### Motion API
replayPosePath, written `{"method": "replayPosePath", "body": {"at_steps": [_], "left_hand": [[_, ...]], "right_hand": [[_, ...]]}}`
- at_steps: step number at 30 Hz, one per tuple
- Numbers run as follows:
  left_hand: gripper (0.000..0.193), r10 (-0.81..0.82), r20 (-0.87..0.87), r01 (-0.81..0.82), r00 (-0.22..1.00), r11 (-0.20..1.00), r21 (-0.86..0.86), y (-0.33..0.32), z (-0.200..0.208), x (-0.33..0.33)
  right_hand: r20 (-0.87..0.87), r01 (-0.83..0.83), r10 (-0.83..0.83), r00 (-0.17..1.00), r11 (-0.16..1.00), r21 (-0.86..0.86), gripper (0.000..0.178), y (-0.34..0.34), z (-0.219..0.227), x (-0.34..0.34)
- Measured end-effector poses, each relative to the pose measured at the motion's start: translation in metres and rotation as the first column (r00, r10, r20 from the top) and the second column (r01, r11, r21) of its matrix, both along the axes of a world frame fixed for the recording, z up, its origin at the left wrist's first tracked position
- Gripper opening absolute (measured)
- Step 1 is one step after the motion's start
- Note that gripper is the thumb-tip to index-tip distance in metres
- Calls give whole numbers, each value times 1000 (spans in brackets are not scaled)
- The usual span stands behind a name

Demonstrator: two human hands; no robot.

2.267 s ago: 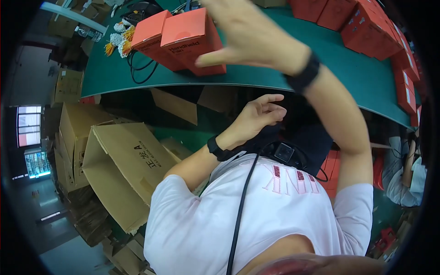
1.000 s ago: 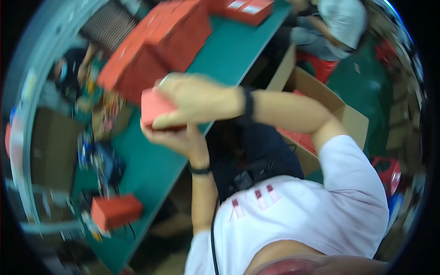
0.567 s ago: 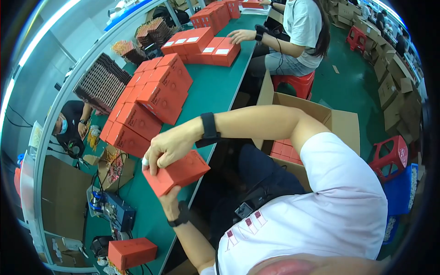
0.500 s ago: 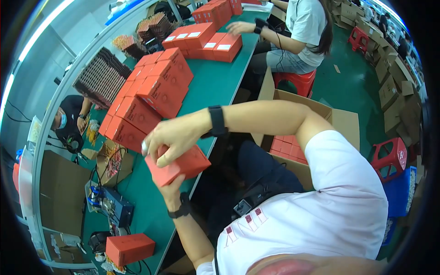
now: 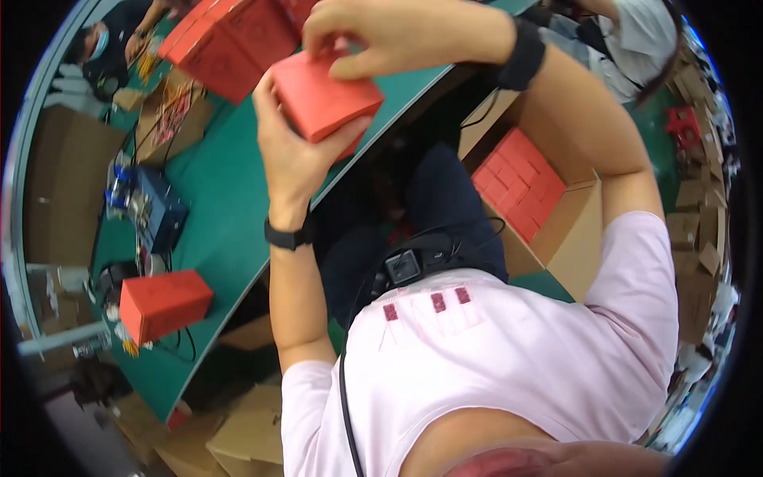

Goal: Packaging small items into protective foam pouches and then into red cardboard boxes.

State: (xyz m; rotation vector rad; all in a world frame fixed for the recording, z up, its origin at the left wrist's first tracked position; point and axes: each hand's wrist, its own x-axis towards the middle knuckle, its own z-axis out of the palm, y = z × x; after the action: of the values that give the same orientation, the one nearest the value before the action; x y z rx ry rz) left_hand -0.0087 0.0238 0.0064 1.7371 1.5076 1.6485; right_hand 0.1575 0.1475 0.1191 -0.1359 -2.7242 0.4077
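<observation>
A red cardboard box (image 5: 338,103) is held over the near edge of the green table (image 5: 225,195). My left hand (image 5: 294,159) grips it from below, thumb along the near side and fingers around the far left side. Curled over the top of the box is my right hand (image 5: 358,40), its thumb and fingers pinched together at the top face. A bit of red shows between those fingers; whether it is a flap or the box top, I cannot tell. Both wrists wear black bands.
Stacked red boxes (image 5: 234,52) stand just beyond my hands. A lone red box (image 5: 165,306), a blue device (image 5: 159,208) and a small carton of wires (image 5: 173,119) are at the left. An open carton (image 5: 584,234) of red boxes sits at my right. Co-workers are nearby.
The view has swung, so table and stacks appear higher and further left. Both hands still hold the red box, now turned more upright, with my left hand wrapped around its side.
</observation>
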Motion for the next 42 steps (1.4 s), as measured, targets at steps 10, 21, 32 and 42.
{"method": "replayPosePath", "body": {"at_steps": [10, 21, 32, 42], "left_hand": [[103, -63, -29, 62, 998, 997, -40, 12, -8, -1], [102, -113, -140, 111, 984, 994, -26, 2, -4, 9], [94, -20, -9, 19, 1000, 996, -86, 11, 5, -7], [95, 13, -74, -20, 997, 995, -99, 6, 20, -17]], "right_hand": [[56, 50, -47, 997, 998, -49, 32, -3, 4, 17], [334, 158, -22, 942, 909, -385, 35, 3, 21, 25], [244, -54, -13, 970, 962, 268, 23, 9, 36, 21], [454, 12, 52, 889, 991, -137, 19, 15, 50, 0]]}}
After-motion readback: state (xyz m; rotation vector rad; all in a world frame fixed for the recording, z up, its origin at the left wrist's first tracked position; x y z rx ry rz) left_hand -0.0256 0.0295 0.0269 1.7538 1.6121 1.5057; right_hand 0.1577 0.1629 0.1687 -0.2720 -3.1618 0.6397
